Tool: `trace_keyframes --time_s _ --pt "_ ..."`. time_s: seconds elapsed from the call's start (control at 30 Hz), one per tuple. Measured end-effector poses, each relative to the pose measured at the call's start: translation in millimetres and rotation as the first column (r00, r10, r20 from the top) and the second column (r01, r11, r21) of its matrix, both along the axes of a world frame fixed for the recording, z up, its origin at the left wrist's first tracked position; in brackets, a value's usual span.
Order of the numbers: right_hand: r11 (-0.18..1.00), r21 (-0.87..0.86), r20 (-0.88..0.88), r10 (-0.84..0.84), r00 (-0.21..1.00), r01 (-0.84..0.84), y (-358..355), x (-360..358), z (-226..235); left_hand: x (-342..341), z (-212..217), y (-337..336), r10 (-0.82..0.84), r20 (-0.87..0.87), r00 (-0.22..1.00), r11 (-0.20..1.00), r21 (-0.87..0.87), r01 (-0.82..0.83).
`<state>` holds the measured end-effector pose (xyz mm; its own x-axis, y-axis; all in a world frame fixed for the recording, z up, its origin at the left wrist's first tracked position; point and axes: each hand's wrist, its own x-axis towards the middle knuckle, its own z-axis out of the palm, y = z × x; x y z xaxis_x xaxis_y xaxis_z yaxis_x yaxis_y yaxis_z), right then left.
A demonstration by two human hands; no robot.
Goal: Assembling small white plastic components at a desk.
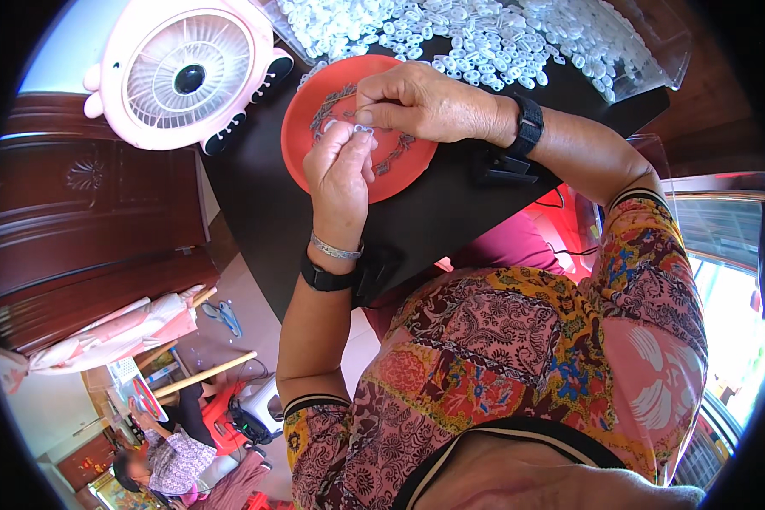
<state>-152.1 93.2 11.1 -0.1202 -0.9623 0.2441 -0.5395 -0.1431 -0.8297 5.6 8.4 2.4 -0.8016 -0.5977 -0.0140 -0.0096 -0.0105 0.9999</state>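
Observation:
Both my hands meet above a round red plastic dish (302, 157) on the dark table. My left hand (342, 166) is closed, with its thumb and forefinger pinching a small clear plastic oval piece (363, 129). Right beside it, the fingertips of my right hand (421, 100) are pinched together at that piece; whatever they hold is too small to make out. Many small grey metal pieces (393, 161) lie in the dish in a loose ring. Beyond the dish spreads a big heap of clear oval plastic pieces (493, 47).
A pink animal-shaped fan (238, 59) stands at the table's left. A clear plastic tray (667, 64) sits at the far right under part of the heap. The black tabletop (255, 208) ends close to my body. Another person (178, 459) sits low at the left.

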Motion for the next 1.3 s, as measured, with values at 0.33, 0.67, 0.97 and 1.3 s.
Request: trace_keyframes --time_s 0.33,0.67,0.97,1.3 --pt "0.997 -0.074 -0.036 -0.006 0.999 0.004 -3.9 1.8 -5.7 -1.4 -3.0 -4.8 -0.028 -0.006 1.000 0.999 -0.024 0.028" --pt "0.995 -0.043 -0.364 -0.103 0.926 0.094 -2.8 -10.1 -9.2 6.2 -3.5 -29.2 0.194 -0.171 0.966 0.980 0.070 -0.185" --pt "0.983 0.107 -0.616 0.183 0.766 -0.148 4.2 -20.8 -1.9 5.2 -1.5 -30.0 0.231 -0.189 0.955 0.973 0.074 -0.220" --pt "0.972 0.220 -0.603 0.198 0.773 -0.078 4.7 -27.1 6.1 7.4 -9.2 -34.7 0.248 -0.119 0.961 0.968 0.063 -0.242"
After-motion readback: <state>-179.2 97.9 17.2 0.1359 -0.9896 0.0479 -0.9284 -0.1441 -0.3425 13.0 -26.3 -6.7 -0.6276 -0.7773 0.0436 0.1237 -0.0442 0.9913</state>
